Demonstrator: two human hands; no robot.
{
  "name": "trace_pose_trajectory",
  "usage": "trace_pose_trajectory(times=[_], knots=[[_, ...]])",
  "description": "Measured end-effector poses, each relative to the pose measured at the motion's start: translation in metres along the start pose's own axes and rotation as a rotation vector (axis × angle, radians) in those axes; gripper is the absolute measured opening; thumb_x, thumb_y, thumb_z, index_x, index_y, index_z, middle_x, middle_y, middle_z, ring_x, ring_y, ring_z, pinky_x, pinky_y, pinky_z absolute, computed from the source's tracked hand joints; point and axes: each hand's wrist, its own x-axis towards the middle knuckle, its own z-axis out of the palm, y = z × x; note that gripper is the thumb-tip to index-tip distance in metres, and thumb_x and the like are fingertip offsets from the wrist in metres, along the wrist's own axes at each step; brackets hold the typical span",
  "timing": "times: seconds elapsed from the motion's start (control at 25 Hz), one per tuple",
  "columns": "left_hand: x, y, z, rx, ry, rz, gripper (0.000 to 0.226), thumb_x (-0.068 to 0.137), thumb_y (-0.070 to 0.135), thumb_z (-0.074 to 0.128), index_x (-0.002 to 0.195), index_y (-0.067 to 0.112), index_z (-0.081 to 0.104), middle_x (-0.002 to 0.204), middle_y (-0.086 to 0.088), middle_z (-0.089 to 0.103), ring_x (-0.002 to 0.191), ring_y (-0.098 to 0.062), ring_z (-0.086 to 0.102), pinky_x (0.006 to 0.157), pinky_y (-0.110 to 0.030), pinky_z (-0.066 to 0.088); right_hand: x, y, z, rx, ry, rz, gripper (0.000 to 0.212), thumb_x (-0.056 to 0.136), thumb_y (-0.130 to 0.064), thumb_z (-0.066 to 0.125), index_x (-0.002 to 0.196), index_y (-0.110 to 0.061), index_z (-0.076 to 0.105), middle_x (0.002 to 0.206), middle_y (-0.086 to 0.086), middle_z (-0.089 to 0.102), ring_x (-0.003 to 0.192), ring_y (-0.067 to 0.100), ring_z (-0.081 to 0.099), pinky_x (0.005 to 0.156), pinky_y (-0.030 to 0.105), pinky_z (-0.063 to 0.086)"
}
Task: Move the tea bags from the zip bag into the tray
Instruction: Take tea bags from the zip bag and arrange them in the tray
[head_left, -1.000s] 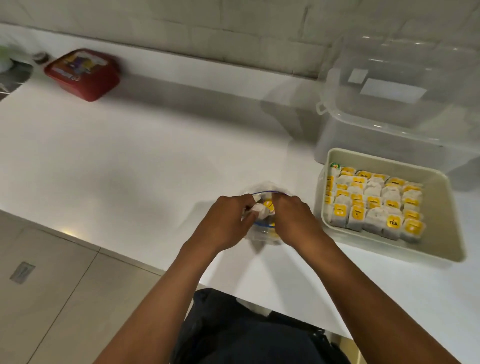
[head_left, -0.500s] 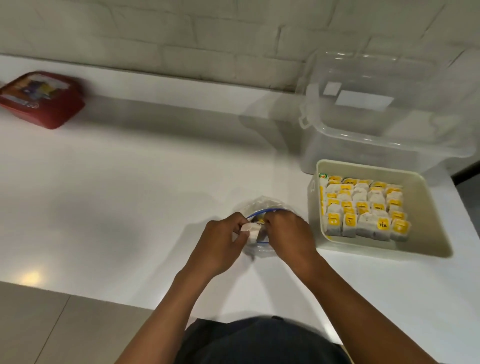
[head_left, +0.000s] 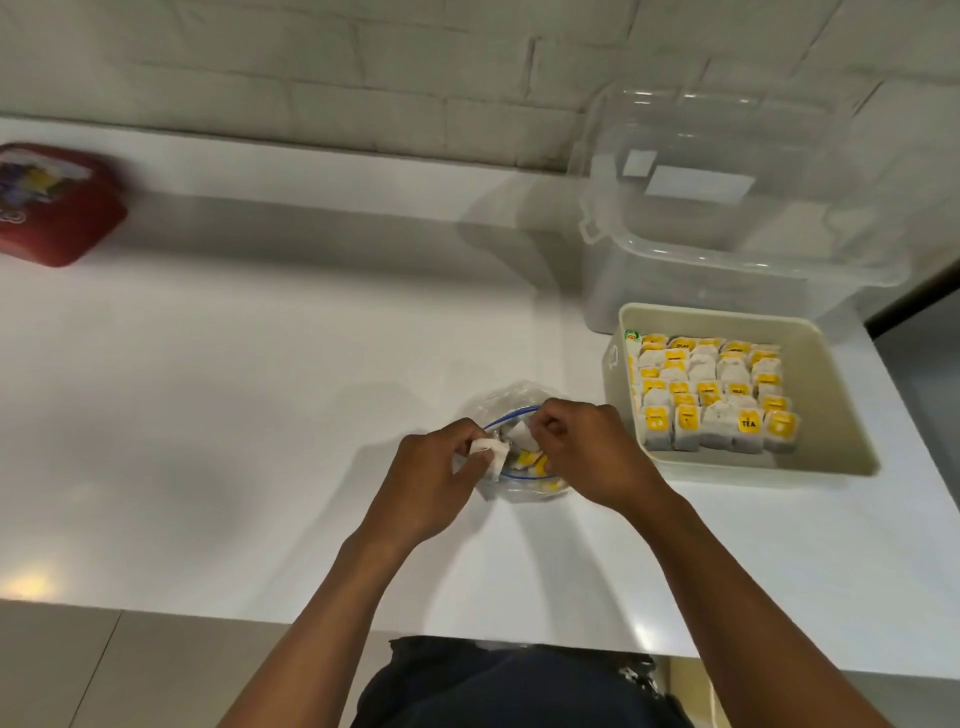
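Note:
A clear zip bag (head_left: 506, 402) with a blue seal lies open on the white counter in front of me. Tea bags with yellow tags (head_left: 530, 460) show in its mouth. My left hand (head_left: 434, 480) pinches a white tea bag (head_left: 491, 449) at the bag's left edge. My right hand (head_left: 587, 449) has its fingers curled at the bag's mouth, on a tea bag or the bag's rim; I cannot tell which. To the right stands a beige tray (head_left: 841, 410) with several tea bags (head_left: 711, 395) standing in rows in its left part.
A large clear plastic box (head_left: 727, 208) stands behind the tray against the brick wall. A red lidded container (head_left: 52, 208) sits at the far left of the counter. The counter's front edge runs just below my forearms.
The view has tilted, so the bag and tray sit lower in the frame. My left hand has pulled a white tea bag a little out to the left. Both hands stay at the bag's mouth.

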Motion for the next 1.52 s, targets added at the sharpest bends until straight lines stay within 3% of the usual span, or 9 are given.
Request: trace_pose_trajectory(times=[0.16, 0.44, 0.6, 0.68, 0.84, 1.0, 1.16, 1.36, 1.52], knots=[[0.000, 0.003, -0.001, -0.034, 0.038, 0.020, 0.010, 0.090, 0.028, 0.066, 0.085, 0.036, 0.067, 0.076, 0.015, 0.062, 0.075, -0.001, 0.058, 0.065, -0.009, 0.038, -0.009, -0.010, -0.006, 0.286, 0.044, 0.049, 0.012, 0.093, -0.014, 0.060, 0.085, -0.019, 0.066, 0.067, -0.007, 0.069, 0.054, 0.013, 0.069, 0.061, 0.030, 0.056], [-0.003, 0.020, -0.021, -0.204, 0.112, -0.055, 0.008, 0.090, 0.024, 0.069, 0.085, 0.029, 0.072, 0.052, 0.006, 0.045, 0.050, -0.007, 0.039, 0.053, -0.016, 0.034, -0.026, -0.025, -0.029, 0.672, 0.135, 0.012, 0.016, 0.095, 0.000, 0.055, 0.096, -0.012, 0.066, 0.069, 0.004, 0.069, 0.060, 0.020, 0.066, 0.056, 0.028, 0.053], [-0.005, 0.042, -0.033, -0.371, 0.079, -0.092, 0.016, 0.090, 0.016, 0.065, 0.082, 0.028, 0.072, 0.060, -0.001, 0.060, 0.055, -0.017, 0.059, 0.062, -0.036, 0.052, -0.033, -0.034, -0.055, 0.767, 0.161, -0.089, 0.013, 0.096, 0.004, 0.053, 0.095, -0.006, 0.062, 0.083, 0.008, 0.068, 0.064, 0.024, 0.065, 0.056, 0.030, 0.051], [-0.005, 0.052, -0.036, -0.421, 0.064, -0.084, 0.018, 0.091, 0.011, 0.063, 0.081, 0.022, 0.073, 0.065, -0.004, 0.068, 0.061, -0.023, 0.068, 0.063, -0.035, 0.056, -0.036, -0.032, -0.061, 0.737, 0.152, -0.121, 0.011, 0.097, 0.000, 0.055, 0.096, -0.007, 0.063, 0.093, 0.010, 0.066, 0.066, 0.021, 0.064, 0.059, 0.029, 0.051], [-0.001, 0.073, -0.030, -0.475, 0.055, -0.064, 0.016, 0.094, 0.014, 0.062, 0.083, 0.012, 0.074, 0.069, -0.005, 0.072, 0.067, -0.023, 0.072, 0.067, -0.029, 0.057, -0.039, -0.018, -0.070, 0.683, 0.138, -0.140, 0.013, 0.098, 0.000, 0.052, 0.095, -0.009, 0.062, 0.076, 0.015, 0.059, 0.059, 0.023, 0.055, 0.059, 0.027, 0.049], [0.004, 0.089, -0.019, -0.421, 0.040, -0.058, 0.016, 0.086, 0.036, 0.074, 0.081, 0.020, 0.073, 0.071, -0.005, 0.072, 0.068, -0.022, 0.073, 0.070, -0.035, 0.059, -0.043, -0.001, -0.080, 0.727, 0.083, -0.142, 0.015, 0.094, 0.010, 0.048, 0.092, 0.001, 0.060, 0.076, 0.015, 0.068, 0.066, 0.030, 0.069, 0.066, 0.031, 0.055], [0.017, 0.109, -0.001, -0.241, 0.004, -0.028, 0.009, 0.082, 0.024, 0.076, 0.083, 0.031, 0.070, 0.075, 0.000, 0.068, 0.062, -0.014, 0.064, 0.064, -0.030, 0.052, -0.044, 0.026, -0.107, 0.687, 0.160, -0.159, 0.007, 0.087, -0.008, 0.061, 0.083, -0.003, 0.062, 0.070, 0.010, 0.064, 0.064, 0.033, 0.068, 0.064, 0.031, 0.052], [0.045, 0.149, 0.022, -0.083, 0.000, 0.097, 0.027, 0.085, 0.019, 0.073, 0.104, 0.033, 0.059, 0.080, 0.008, 0.064, 0.072, -0.007, 0.063, 0.069, -0.022, 0.051, -0.032, 0.078, -0.153, 0.491, 0.292, -0.059, 0.019, 0.088, -0.006, 0.069, 0.101, -0.018, 0.063, 0.073, 0.002, 0.067, 0.067, 0.020, 0.072, 0.072, 0.038, 0.056], [0.069, 0.170, 0.050, 0.070, -0.058, 0.163, 0.023, 0.083, 0.020, 0.076, 0.091, 0.033, 0.060, 0.077, 0.011, 0.065, 0.072, -0.006, 0.063, 0.064, -0.018, 0.046, -0.021, 0.109, -0.168, 0.133, 0.206, -0.072, 0.029, 0.086, -0.020, 0.073, 0.110, -0.032, 0.060, 0.075, -0.012, 0.072, 0.071, 0.003, 0.068, 0.082, 0.029, 0.052]])
